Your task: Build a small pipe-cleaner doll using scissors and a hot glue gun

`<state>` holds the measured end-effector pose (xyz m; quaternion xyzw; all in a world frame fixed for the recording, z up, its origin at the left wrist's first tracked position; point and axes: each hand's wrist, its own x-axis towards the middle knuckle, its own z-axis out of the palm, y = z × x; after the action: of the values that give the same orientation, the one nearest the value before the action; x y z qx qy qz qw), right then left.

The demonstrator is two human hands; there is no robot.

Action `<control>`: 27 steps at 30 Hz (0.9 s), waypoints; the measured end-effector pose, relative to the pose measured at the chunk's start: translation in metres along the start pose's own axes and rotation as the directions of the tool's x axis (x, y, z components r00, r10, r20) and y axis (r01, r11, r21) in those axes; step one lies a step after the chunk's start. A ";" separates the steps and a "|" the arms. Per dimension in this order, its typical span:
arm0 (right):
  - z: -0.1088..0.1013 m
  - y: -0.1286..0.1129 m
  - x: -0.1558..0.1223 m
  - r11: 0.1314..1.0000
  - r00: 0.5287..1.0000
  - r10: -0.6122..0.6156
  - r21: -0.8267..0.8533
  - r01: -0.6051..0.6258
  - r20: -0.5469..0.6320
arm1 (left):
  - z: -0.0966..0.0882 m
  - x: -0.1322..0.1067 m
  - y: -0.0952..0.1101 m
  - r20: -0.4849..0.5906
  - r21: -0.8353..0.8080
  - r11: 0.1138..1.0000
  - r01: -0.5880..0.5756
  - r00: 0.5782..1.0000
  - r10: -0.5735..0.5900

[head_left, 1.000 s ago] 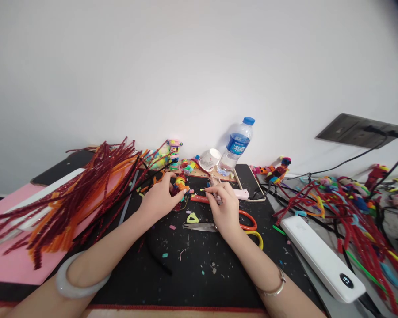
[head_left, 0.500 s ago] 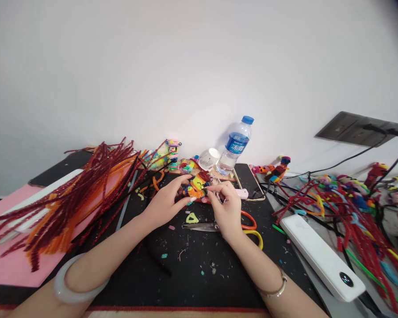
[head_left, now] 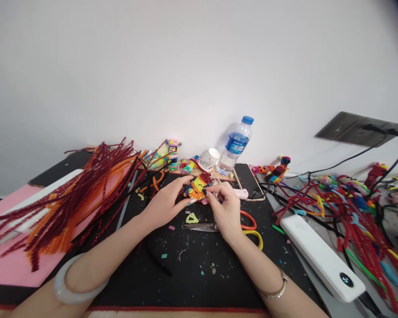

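Observation:
A small pipe-cleaner figure (head_left: 197,187) is held above the black mat, between my two hands. It has a dark red top, a yellow middle, orange below and bits of blue. My left hand (head_left: 167,201) grips its left side between thumb and fingers. At the figure's right edge, my right hand (head_left: 223,203) pinches a small dark part with thumb and forefinger. Scissors (head_left: 248,223) with orange and yellow handles lie partly under my right hand. A pale yellow-green triangular piece (head_left: 192,218) rests on the mat just below the figure.
Red and orange pipe cleaners (head_left: 86,194) are heaped at left over pink sheets. A water bottle (head_left: 235,145) and tipped paper cup (head_left: 209,159) stand near the wall. A white power bank (head_left: 321,256) lies at right beside more pipe cleaners (head_left: 361,238). Scraps dot the black mat (head_left: 119,282).
The figure has turned slightly in my fingers. Both hands stay in nearly the same place, still gripping it.

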<state>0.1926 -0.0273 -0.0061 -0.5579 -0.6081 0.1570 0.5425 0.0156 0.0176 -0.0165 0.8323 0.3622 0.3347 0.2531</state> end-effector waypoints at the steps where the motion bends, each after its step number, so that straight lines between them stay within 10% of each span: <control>1: 0.000 0.000 0.000 1.000 1.000 0.000 -0.003 0.000 -0.001 | 0.000 0.000 0.000 -0.002 0.000 1.000 0.003 1.000 -0.003; 8: -0.001 0.002 0.002 0.997 0.999 -0.034 -0.063 0.035 0.011 | -0.001 0.002 -0.002 -0.114 -0.064 0.988 0.144 0.982 -0.150; 15: 0.002 0.016 0.003 0.950 0.920 -0.058 -0.260 0.170 0.388 | -0.003 0.007 -0.007 -0.318 -0.203 0.941 0.270 0.891 -0.324; 27: -0.001 0.016 0.003 0.861 0.821 -0.088 -0.371 0.347 0.564 | -0.001 0.007 -0.014 -0.347 -0.241 0.931 0.273 0.872 -0.346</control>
<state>0.2020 -0.0196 -0.0165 -0.5292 -0.8140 0.0914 0.2215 0.0126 0.0316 -0.0222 0.6544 0.5012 0.4780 0.3034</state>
